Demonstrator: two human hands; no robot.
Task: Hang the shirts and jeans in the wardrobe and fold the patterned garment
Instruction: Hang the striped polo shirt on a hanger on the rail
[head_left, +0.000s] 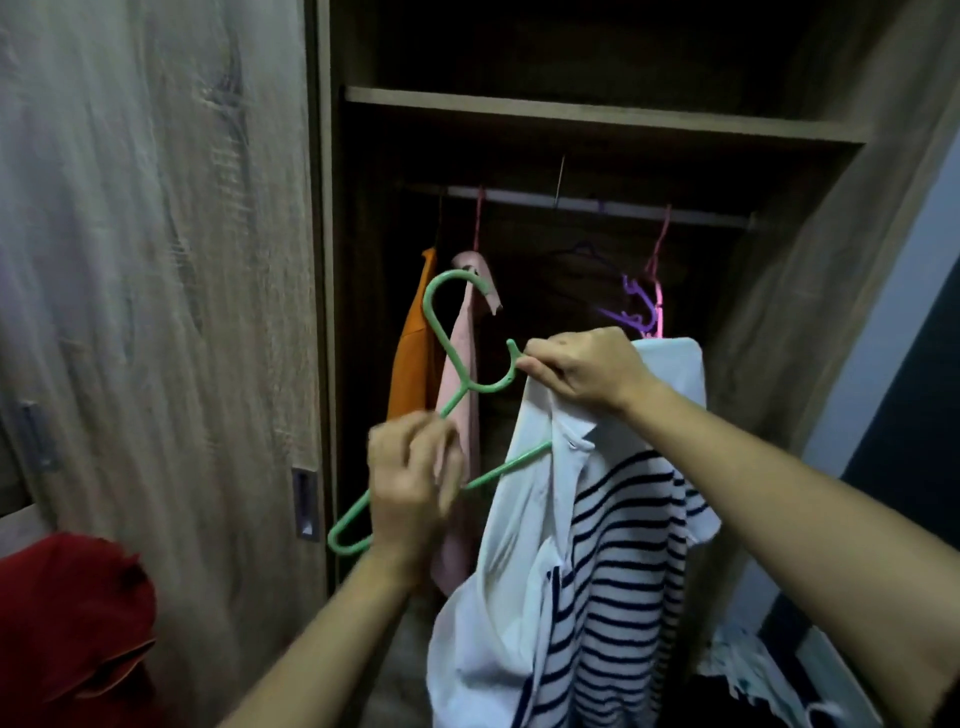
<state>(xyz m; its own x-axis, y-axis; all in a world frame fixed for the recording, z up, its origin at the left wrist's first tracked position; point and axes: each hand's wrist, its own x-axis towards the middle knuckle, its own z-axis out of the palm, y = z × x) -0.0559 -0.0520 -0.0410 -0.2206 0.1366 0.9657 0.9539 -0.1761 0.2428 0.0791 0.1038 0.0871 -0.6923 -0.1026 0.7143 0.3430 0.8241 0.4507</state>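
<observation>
the left hand (415, 478) curls its fingers round one arm of the green hanger (449, 345), held tilted before the open wardrobe (597, 111). the right hand (582, 371) pinches the collar of the striped shirt (613, 545) beside the hanger's neck, and the shirt hangs below that hand.

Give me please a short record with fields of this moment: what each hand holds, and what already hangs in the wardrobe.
left hand: grips the lower arm of the green hanger
right hand: holds the collar of the striped shirt, pinches the small hook of the hanger
shirt: hangs from the right hand, not yet on the rail
on the rail: orange garment, pink garment, purple hanger
lower left: red cloth
</observation>
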